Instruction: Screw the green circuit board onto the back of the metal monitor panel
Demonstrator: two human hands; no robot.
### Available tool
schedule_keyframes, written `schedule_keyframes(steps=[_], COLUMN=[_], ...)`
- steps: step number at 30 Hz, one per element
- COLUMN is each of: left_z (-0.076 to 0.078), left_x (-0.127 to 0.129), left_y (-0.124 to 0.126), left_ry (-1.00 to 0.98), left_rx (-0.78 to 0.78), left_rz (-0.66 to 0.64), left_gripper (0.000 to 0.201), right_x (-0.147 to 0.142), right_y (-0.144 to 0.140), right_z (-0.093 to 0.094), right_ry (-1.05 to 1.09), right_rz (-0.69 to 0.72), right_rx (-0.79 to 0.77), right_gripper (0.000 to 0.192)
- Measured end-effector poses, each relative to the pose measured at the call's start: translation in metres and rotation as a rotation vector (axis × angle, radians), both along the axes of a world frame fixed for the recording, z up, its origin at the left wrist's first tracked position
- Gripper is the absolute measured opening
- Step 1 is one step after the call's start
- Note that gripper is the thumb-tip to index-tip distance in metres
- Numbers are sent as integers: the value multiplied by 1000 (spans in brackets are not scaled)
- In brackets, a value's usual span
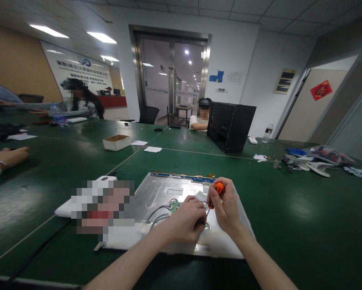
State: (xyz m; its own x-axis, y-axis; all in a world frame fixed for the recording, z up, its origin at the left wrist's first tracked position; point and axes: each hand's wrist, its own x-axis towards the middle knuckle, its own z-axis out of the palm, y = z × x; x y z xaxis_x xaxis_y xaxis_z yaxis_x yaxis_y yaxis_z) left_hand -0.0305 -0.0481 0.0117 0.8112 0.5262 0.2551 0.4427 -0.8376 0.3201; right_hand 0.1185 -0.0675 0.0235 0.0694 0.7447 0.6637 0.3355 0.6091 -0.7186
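A flat silver metal panel point(156, 189), like the back of a display screen, lies on the table before me with a blue circuit strip along its far edge. My right hand point(229, 211) is closed around the orange and black handle of a screwdriver point(219, 188), its shaft slanting down to the panel. Beside it my left hand point(185, 219) rests low over the panel, fingers curled near the screwdriver's tip; what they pinch is hidden. A small green circuit board point(174, 206) with dark wires shows partly behind the left hand.
A white device point(69, 207) with a blurred patch lies left of the panel. Further off are an open box point(117, 143), a black computer case point(230, 127), a bottle point(267, 133) and gloves point(318, 168). Another person's hand point(13, 157) is at left; other people sit around the table.
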Motion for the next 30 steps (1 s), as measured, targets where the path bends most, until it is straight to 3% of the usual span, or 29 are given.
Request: schedule_keyframes(steps=[22, 30], left_z=[3, 3], left_x=[-1, 0], left_y=[0, 0], left_ry=[41, 49], left_rx=[1, -8], left_rz=[-6, -5], left_gripper=[12, 13], right_x=[4, 5], right_y=[3, 1], right_z=[-5, 8], right_ry=[-5, -155], right_rz=[56, -21], right_rx=[-11, 113], right_gripper=[15, 12])
